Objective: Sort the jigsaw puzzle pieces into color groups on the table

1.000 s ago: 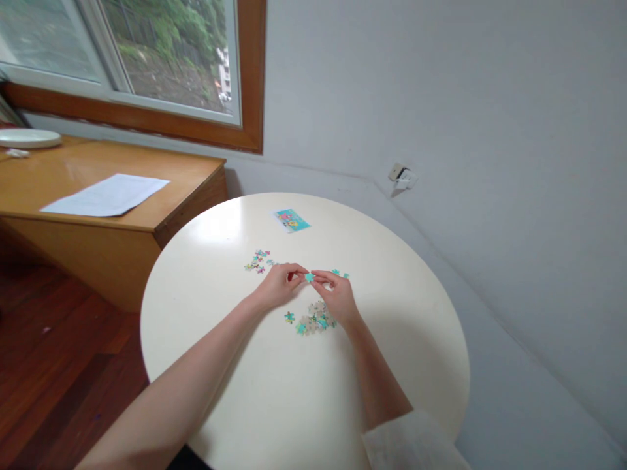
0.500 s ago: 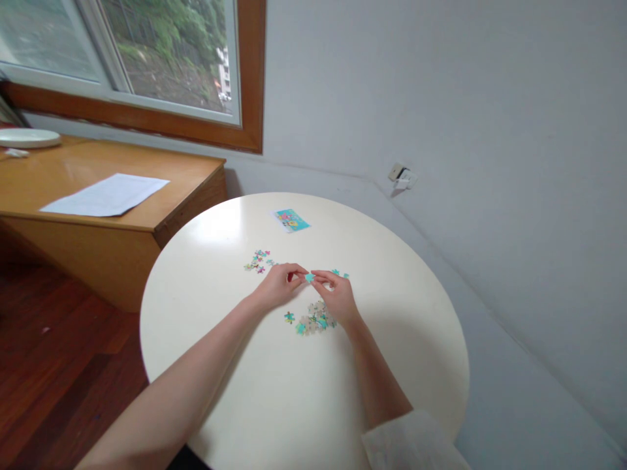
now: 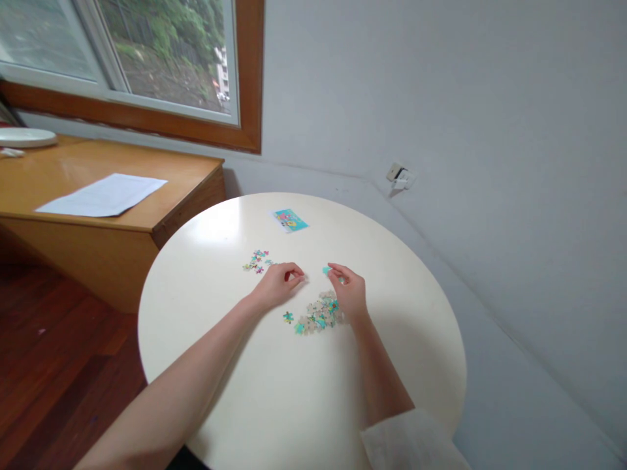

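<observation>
My right hand point(image 3: 351, 294) pinches a small teal puzzle piece point(image 3: 326, 269) at its fingertips, just above the round cream table point(image 3: 294, 398). My left hand point(image 3: 278, 284) rests on the table a short way to the left. Its fingers are curled with thumb against forefinger, and nothing shows between them. A partly joined cluster of puzzle pieces point(image 3: 317, 318) lies under and just near of my right hand. One loose teal piece point(image 3: 289, 318) sits to the cluster's left. A small pile of loose pieces point(image 3: 257, 260) lies beyond my left hand.
A small colourful picture card point(image 3: 290, 220) lies at the table's far side. A wooden desk point(image 3: 161, 215) with a paper sheet point(image 3: 102, 194) and a white plate point(image 3: 24, 137) stands at the left under a window. Grey walls close the right, with a socket point(image 3: 399, 175).
The two hands, which met on the teal piece, have parted. My right hand moved right with the piece; my left hand stayed put with its fingers curled.
</observation>
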Demonstrator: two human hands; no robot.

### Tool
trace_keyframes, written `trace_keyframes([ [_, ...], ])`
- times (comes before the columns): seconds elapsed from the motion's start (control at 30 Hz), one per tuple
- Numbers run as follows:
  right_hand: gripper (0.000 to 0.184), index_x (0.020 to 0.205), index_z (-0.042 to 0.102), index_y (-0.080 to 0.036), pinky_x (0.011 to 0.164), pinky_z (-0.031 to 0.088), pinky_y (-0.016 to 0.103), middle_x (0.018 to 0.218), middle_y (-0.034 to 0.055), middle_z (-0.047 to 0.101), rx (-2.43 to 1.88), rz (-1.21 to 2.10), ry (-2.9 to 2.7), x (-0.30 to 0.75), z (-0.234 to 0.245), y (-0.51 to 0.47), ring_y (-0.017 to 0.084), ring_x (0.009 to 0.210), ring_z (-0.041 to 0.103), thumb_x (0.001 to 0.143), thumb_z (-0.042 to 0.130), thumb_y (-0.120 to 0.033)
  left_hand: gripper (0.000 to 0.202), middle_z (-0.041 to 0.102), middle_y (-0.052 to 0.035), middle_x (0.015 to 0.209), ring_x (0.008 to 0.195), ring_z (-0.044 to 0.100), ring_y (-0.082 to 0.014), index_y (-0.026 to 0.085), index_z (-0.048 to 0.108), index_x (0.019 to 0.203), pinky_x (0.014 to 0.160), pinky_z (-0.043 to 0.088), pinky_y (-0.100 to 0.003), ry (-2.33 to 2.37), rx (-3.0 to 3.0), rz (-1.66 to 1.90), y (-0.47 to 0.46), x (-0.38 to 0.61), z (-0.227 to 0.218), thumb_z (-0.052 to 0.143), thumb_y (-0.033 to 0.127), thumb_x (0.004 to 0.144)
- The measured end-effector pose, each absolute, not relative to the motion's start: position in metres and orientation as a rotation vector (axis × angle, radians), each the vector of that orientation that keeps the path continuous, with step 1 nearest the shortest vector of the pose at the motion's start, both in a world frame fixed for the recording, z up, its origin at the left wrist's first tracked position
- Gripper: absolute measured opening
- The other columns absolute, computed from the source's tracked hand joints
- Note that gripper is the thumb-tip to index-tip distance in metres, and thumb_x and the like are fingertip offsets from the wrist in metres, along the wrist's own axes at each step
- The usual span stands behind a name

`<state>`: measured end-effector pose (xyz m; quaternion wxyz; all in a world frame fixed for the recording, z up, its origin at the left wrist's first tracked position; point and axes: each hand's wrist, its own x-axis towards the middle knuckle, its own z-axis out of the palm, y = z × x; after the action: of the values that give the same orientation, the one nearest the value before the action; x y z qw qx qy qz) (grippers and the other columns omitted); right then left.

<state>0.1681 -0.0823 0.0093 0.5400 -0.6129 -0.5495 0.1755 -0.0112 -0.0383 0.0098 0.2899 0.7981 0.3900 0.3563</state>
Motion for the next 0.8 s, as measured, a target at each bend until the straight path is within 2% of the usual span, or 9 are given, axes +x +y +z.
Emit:
trace_keyframes([
  [0.27, 0.035, 0.092, 0.069, -0.013, 0.075, 0.049, 0.035, 0.089, 0.0105, 0.071, -1.547, 0.228, -1.078, 0.205, -0.011, -0.074, 0.019, 0.073, 0.062, 0.073, 0.047, -0.033, 0.018, 0.060, 0.0004, 0.062, 0.054, 0.046, -0.0090, 0.015, 0.066, 0.077, 0.055, 0.035, -0.021, 1.077, 2.114, 0.970, -0.037, -0.013, 0.008, 0.052, 0.028, 0.078],
  [0.57, 0.029, 0.080, 0.071, -0.020, 0.064, 0.047, 0.032, 0.074, 0.0059, 0.071, -1.798, 0.109, -1.160, 0.220, -0.026, -0.074, 0.020, 0.064, 0.061, 0.070, 0.045, -0.029, 0.018, 0.061, 0.0002, 0.062, 0.054, 0.046, -0.0096, 0.016, 0.065, 0.075, 0.055, 0.036, -0.022, 1.107, 2.111, 0.976, -0.037, -0.013, 0.010, 0.051, 0.027, 0.077],
  [0.8, 0.023, 0.078, 0.071, -0.023, 0.066, 0.044, 0.033, 0.070, 0.0048, 0.070, -2.003, -0.025, -1.202, 0.219, -0.025, -0.078, 0.020, 0.065, 0.061, 0.067, 0.050, -0.022, 0.018, 0.061, 0.0006, 0.061, 0.054, 0.046, -0.0097, 0.016, 0.065, 0.074, 0.055, 0.036, -0.022, 1.122, 2.107, 0.979, -0.036, -0.013, 0.008, 0.052, 0.028, 0.077],
])
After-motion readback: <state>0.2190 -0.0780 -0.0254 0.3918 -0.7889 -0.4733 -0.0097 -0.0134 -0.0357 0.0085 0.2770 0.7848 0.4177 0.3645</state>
